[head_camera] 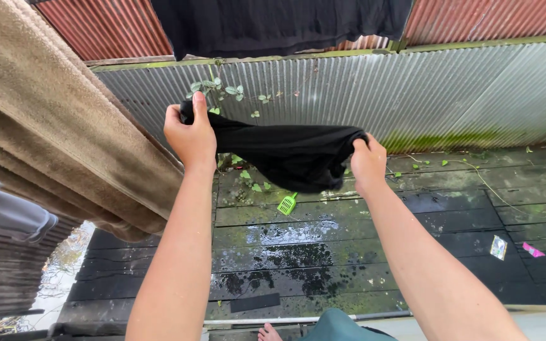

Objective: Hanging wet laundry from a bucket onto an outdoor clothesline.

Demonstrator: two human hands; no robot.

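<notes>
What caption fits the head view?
Both hands, left and right, stretch a black cloth above wet planks.

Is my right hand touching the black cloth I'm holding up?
Touching. The head view shows the right hand gripping one end of the black cloth.

I see both arms up. Left hand (191, 136) & right hand (368, 163) grip black cloth (285, 155) stretched btwn them, sagging in mid. Brown towel (52, 120) hangs at left. Wet planks (323, 252) below, green scoop (287, 204) on them. Metal fence (380, 88) behind.
</notes>
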